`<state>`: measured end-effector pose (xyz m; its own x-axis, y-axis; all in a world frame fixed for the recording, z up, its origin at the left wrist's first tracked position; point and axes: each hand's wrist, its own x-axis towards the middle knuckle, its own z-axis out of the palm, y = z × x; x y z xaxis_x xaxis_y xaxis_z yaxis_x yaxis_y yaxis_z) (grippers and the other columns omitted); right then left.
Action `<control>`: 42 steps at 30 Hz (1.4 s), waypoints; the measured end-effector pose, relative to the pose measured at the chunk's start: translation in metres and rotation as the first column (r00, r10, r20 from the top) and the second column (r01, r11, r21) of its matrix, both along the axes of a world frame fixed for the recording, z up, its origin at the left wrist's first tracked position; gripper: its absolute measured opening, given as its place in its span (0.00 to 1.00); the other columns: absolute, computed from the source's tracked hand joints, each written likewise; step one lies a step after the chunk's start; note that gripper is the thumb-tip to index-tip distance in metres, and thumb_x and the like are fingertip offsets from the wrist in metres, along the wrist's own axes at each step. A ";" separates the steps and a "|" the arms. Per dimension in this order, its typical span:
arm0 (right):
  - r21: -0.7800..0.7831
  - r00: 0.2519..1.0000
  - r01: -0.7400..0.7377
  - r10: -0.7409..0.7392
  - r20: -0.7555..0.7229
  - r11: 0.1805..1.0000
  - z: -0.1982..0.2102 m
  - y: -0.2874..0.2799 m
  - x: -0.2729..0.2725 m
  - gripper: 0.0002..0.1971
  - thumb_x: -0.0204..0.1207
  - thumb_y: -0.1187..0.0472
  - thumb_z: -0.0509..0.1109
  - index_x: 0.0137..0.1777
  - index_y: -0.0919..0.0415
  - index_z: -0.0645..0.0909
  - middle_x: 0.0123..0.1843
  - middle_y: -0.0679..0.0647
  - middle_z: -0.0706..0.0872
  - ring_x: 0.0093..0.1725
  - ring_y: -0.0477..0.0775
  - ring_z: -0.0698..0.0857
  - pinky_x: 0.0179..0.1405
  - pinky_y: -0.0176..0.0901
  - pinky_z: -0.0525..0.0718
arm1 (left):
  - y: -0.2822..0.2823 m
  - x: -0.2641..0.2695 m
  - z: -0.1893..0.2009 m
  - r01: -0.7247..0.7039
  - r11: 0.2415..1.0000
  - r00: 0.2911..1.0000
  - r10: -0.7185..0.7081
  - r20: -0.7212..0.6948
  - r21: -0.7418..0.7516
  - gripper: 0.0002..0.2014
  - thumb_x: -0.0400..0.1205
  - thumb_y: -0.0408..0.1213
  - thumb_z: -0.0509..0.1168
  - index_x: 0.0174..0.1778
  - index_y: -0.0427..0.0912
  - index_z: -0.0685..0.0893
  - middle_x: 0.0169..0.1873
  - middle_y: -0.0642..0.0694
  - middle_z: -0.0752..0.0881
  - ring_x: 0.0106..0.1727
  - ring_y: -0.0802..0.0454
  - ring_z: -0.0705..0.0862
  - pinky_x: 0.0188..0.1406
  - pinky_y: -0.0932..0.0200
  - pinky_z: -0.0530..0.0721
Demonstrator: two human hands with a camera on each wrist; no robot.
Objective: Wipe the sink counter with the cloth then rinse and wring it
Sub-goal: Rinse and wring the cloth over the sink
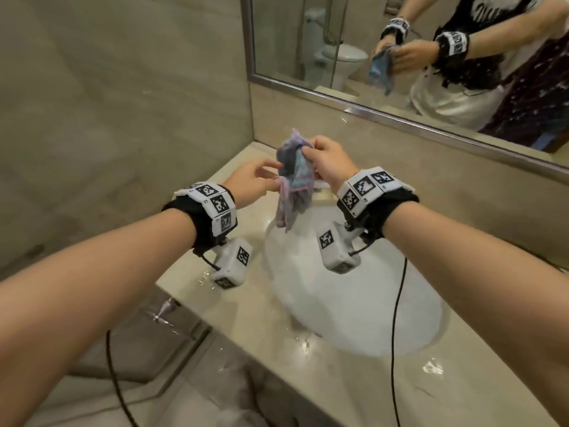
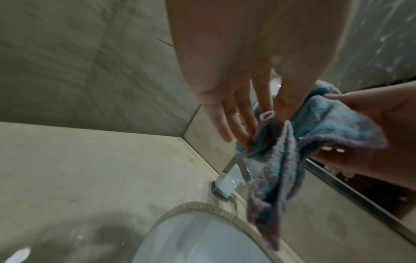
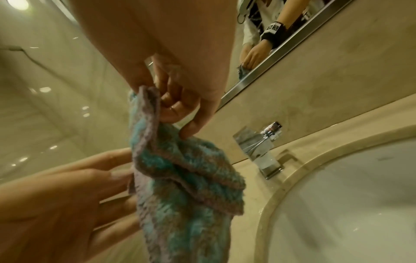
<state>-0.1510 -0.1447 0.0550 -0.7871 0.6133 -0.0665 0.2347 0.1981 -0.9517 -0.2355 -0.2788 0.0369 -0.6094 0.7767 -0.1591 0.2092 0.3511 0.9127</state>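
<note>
A blue and pink cloth hangs bunched in the air above the back rim of the white sink. My right hand grips its top, fingers curled into the fabric. My left hand comes in from the left and pinches the cloth's left edge between thumb and fingers. The cloth's loose end dangles over the basin. The beige stone counter surrounds the sink and shows water drops.
A chrome faucet stands behind the sink, just below the cloth. A framed mirror runs along the back wall. A tiled wall closes the left side. Black cables hang from both wrists across the basin and counter edge.
</note>
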 end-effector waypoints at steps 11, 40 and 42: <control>-0.117 0.945 -0.325 0.321 -0.056 0.938 0.030 -0.059 -0.038 0.11 0.80 0.67 0.60 0.35 0.59 0.74 0.34 0.57 0.75 0.35 0.51 0.75 0.36 0.43 0.73 | -0.064 -0.028 0.007 -0.099 0.992 0.995 0.100 -0.012 0.074 0.27 0.75 0.23 0.69 0.70 0.33 0.71 0.58 0.41 0.81 0.59 0.50 0.79 0.60 0.58 0.78; 0.399 0.947 0.155 -0.251 0.200 0.904 -0.059 0.000 -0.140 0.10 0.78 0.74 0.64 0.56 0.72 0.83 0.36 0.52 0.82 0.34 0.37 0.81 0.29 0.19 0.73 | -0.054 -0.236 -0.058 0.071 0.975 0.722 -0.198 -0.663 -0.212 0.11 0.76 0.34 0.69 0.54 0.36 0.83 0.53 0.36 0.84 0.55 0.41 0.82 0.51 0.53 0.76; 0.482 0.864 -0.106 -0.160 0.478 0.870 -0.080 -0.003 -0.126 0.13 0.78 0.71 0.65 0.61 0.67 0.83 0.56 0.59 0.86 0.55 0.56 0.85 0.49 0.27 0.77 | -0.065 -0.228 -0.083 0.172 0.871 0.681 -0.442 -0.583 -0.460 0.14 0.78 0.35 0.66 0.60 0.42 0.82 0.58 0.41 0.83 0.61 0.43 0.81 0.56 0.55 0.77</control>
